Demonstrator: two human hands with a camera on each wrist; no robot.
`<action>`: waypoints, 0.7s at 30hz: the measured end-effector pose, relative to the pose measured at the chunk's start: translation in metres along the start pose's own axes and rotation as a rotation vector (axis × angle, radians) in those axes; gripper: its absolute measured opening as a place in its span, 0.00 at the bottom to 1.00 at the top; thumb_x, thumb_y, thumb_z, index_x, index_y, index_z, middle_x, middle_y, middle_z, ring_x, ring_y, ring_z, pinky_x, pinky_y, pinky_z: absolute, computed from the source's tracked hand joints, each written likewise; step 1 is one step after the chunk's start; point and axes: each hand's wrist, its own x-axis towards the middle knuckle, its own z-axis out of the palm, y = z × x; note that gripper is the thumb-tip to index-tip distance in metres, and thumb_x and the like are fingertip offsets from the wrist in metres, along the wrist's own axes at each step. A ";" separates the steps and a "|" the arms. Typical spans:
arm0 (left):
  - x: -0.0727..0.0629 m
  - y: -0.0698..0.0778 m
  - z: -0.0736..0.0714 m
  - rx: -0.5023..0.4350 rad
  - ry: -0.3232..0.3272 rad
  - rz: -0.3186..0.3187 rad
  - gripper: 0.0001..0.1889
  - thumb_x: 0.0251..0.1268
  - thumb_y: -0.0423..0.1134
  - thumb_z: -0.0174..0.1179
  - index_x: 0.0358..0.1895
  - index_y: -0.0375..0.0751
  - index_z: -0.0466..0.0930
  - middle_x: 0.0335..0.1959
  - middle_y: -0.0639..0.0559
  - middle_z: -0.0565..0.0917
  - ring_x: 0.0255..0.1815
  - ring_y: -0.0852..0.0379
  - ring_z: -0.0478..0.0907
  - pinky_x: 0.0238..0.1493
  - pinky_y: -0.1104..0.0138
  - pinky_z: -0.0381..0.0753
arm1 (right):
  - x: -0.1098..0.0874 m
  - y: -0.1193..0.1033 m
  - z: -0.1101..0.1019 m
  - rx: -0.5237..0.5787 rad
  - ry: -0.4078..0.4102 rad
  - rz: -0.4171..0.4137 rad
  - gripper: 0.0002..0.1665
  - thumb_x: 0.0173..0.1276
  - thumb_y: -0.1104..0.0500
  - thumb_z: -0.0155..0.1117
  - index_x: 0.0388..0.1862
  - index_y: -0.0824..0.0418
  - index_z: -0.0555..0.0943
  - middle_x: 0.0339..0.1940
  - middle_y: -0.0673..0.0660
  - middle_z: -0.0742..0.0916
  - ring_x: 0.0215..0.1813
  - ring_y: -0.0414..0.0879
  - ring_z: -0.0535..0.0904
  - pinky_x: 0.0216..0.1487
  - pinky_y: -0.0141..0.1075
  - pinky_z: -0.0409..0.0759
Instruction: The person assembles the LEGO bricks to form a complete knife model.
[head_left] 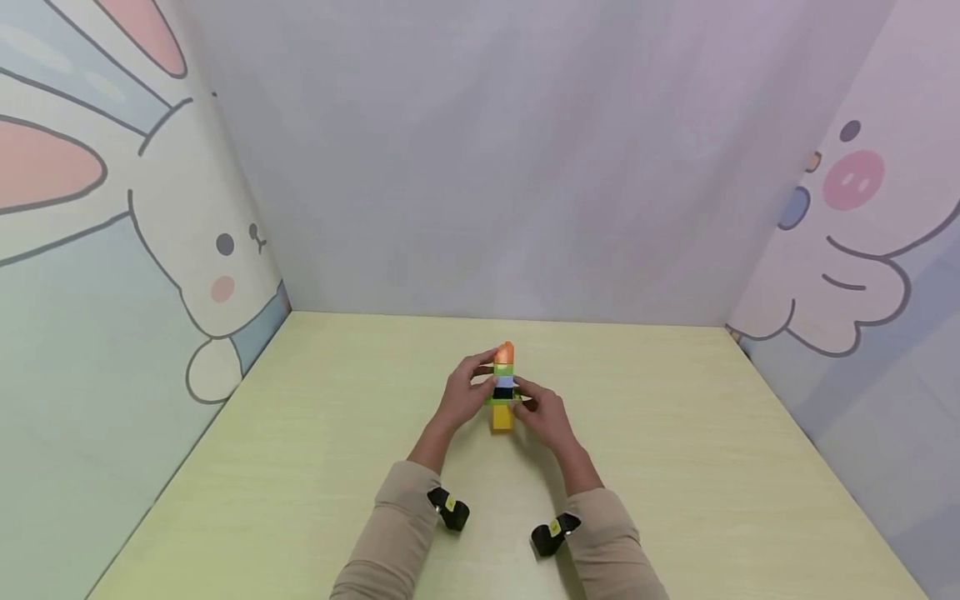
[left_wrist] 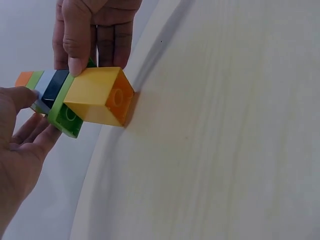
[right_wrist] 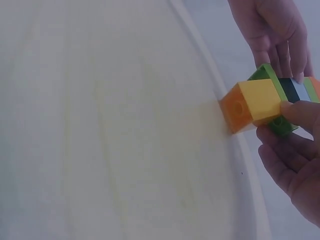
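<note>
Both hands hold one stack of toy building blocks over the middle of the table. At its bottom is a yellow block [left_wrist: 90,95], whose hollow underside shows in both wrist views. Above it come a wider green block [right_wrist: 265,75] that juts out on both sides, a black block [left_wrist: 55,85], a pale blue block [head_left: 503,382], a thin green block [head_left: 503,368] and an orange block [head_left: 505,353] on top. My left hand [head_left: 462,393] grips the upper part between thumb and fingers. Lower down, my right hand [head_left: 546,415] pinches the stack around the wider green block, its thumb on the yellow one.
The pale wooden table [head_left: 300,500] stretches out around the hands. Behind it hangs a plain light curtain [head_left: 480,167], with a rabbit print [head_left: 202,208] on the left wall and a pig print [head_left: 855,225] on the right. Black wrist cameras [head_left: 450,510] sit at both cuffs.
</note>
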 end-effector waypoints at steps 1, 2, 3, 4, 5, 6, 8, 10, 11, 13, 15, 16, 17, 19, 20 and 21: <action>0.001 -0.001 0.000 0.002 0.004 0.000 0.26 0.63 0.27 0.57 0.64 0.46 0.69 0.58 0.47 0.71 0.54 0.51 0.73 0.49 0.63 0.74 | 0.000 0.000 0.001 -0.006 0.004 -0.010 0.26 0.61 0.69 0.63 0.60 0.69 0.73 0.48 0.68 0.82 0.40 0.55 0.82 0.41 0.44 0.79; 0.001 -0.001 0.001 -0.001 0.008 0.000 0.26 0.63 0.27 0.56 0.64 0.45 0.69 0.58 0.47 0.71 0.54 0.50 0.73 0.49 0.63 0.75 | 0.001 0.000 0.001 -0.009 0.005 -0.016 0.27 0.61 0.69 0.63 0.61 0.69 0.72 0.48 0.68 0.82 0.39 0.55 0.82 0.41 0.44 0.79; 0.001 -0.002 0.001 -0.001 0.012 -0.004 0.26 0.63 0.27 0.56 0.64 0.44 0.69 0.58 0.46 0.71 0.54 0.50 0.73 0.49 0.63 0.75 | 0.001 0.000 0.002 -0.013 0.002 -0.020 0.28 0.61 0.69 0.63 0.61 0.68 0.72 0.48 0.68 0.82 0.39 0.55 0.82 0.40 0.44 0.79; 0.002 -0.003 0.002 0.003 0.017 -0.013 0.25 0.63 0.27 0.56 0.64 0.44 0.69 0.57 0.46 0.71 0.53 0.50 0.73 0.48 0.64 0.75 | 0.002 0.000 0.002 -0.018 -0.004 -0.022 0.29 0.61 0.69 0.63 0.62 0.68 0.71 0.49 0.67 0.82 0.38 0.55 0.81 0.40 0.44 0.79; 0.002 -0.003 0.002 0.002 0.020 -0.022 0.26 0.63 0.27 0.56 0.64 0.44 0.69 0.57 0.46 0.71 0.53 0.50 0.73 0.48 0.64 0.75 | 0.002 0.001 0.003 -0.022 -0.011 -0.027 0.29 0.61 0.69 0.63 0.63 0.67 0.70 0.49 0.67 0.81 0.38 0.55 0.81 0.39 0.44 0.79; 0.003 -0.004 0.003 0.008 0.023 -0.036 0.26 0.63 0.27 0.56 0.65 0.44 0.68 0.56 0.46 0.72 0.54 0.50 0.73 0.48 0.64 0.75 | 0.003 0.001 0.003 -0.021 -0.019 -0.022 0.30 0.62 0.69 0.62 0.64 0.66 0.69 0.49 0.67 0.81 0.38 0.54 0.81 0.39 0.44 0.78; 0.003 -0.005 0.003 0.022 0.028 -0.058 0.26 0.63 0.27 0.56 0.65 0.44 0.68 0.56 0.47 0.72 0.54 0.51 0.73 0.47 0.65 0.75 | 0.003 0.002 0.004 -0.017 -0.038 -0.008 0.32 0.62 0.69 0.62 0.66 0.65 0.67 0.50 0.66 0.81 0.39 0.54 0.80 0.40 0.44 0.78; 0.004 -0.006 0.004 0.038 0.029 -0.085 0.26 0.63 0.28 0.56 0.65 0.45 0.68 0.57 0.48 0.72 0.54 0.52 0.73 0.47 0.65 0.75 | 0.003 0.002 0.004 -0.012 -0.055 0.005 0.33 0.62 0.68 0.62 0.67 0.64 0.65 0.50 0.66 0.80 0.39 0.53 0.79 0.40 0.45 0.78; 0.004 -0.006 0.004 0.042 0.028 -0.097 0.26 0.63 0.29 0.56 0.65 0.46 0.68 0.57 0.48 0.71 0.54 0.52 0.73 0.47 0.65 0.75 | 0.003 0.002 0.004 -0.007 -0.062 0.014 0.34 0.62 0.68 0.62 0.67 0.63 0.65 0.51 0.66 0.80 0.39 0.53 0.79 0.40 0.45 0.78; 0.005 -0.008 0.004 0.049 0.027 -0.117 0.26 0.64 0.29 0.56 0.65 0.47 0.68 0.58 0.50 0.71 0.54 0.53 0.73 0.47 0.65 0.75 | 0.003 0.001 0.003 -0.004 -0.076 0.026 0.34 0.62 0.68 0.62 0.68 0.64 0.64 0.51 0.67 0.79 0.40 0.53 0.79 0.41 0.45 0.78; 0.006 -0.011 0.004 0.046 0.021 -0.130 0.26 0.64 0.29 0.56 0.65 0.47 0.67 0.59 0.50 0.71 0.54 0.53 0.73 0.48 0.65 0.75 | 0.004 0.001 0.003 -0.005 -0.086 0.033 0.35 0.62 0.67 0.62 0.68 0.64 0.64 0.52 0.67 0.79 0.40 0.53 0.78 0.41 0.45 0.77; 0.007 -0.012 0.004 0.046 0.018 -0.134 0.26 0.64 0.30 0.56 0.65 0.47 0.67 0.59 0.49 0.71 0.54 0.52 0.72 0.48 0.65 0.75 | 0.004 0.002 0.003 -0.007 -0.090 0.040 0.35 0.63 0.67 0.62 0.68 0.65 0.63 0.53 0.67 0.79 0.41 0.53 0.78 0.41 0.45 0.77; 0.007 -0.013 0.004 0.046 0.017 -0.142 0.25 0.65 0.30 0.56 0.65 0.47 0.67 0.58 0.49 0.72 0.54 0.52 0.73 0.48 0.64 0.75 | 0.005 0.002 0.003 -0.012 -0.096 0.039 0.34 0.63 0.67 0.62 0.68 0.66 0.64 0.53 0.67 0.78 0.41 0.53 0.78 0.41 0.45 0.77; 0.008 -0.016 0.004 0.047 0.013 -0.160 0.24 0.66 0.31 0.55 0.65 0.47 0.68 0.57 0.49 0.73 0.54 0.52 0.73 0.49 0.64 0.74 | 0.006 0.004 0.003 -0.012 -0.109 0.043 0.34 0.63 0.66 0.62 0.68 0.66 0.64 0.54 0.66 0.78 0.41 0.53 0.78 0.42 0.45 0.77; 0.008 -0.017 0.004 0.047 0.011 -0.168 0.24 0.66 0.31 0.55 0.65 0.46 0.68 0.56 0.48 0.73 0.53 0.51 0.73 0.49 0.63 0.74 | 0.006 0.004 0.004 -0.014 -0.116 0.048 0.33 0.64 0.65 0.62 0.68 0.65 0.64 0.55 0.66 0.78 0.42 0.53 0.78 0.43 0.45 0.77; 0.008 -0.018 0.004 0.046 0.010 -0.176 0.24 0.66 0.32 0.55 0.65 0.46 0.68 0.55 0.48 0.74 0.53 0.51 0.73 0.49 0.63 0.74 | 0.007 0.005 0.004 -0.014 -0.122 0.051 0.33 0.64 0.65 0.62 0.67 0.65 0.64 0.55 0.65 0.78 0.43 0.53 0.78 0.44 0.45 0.76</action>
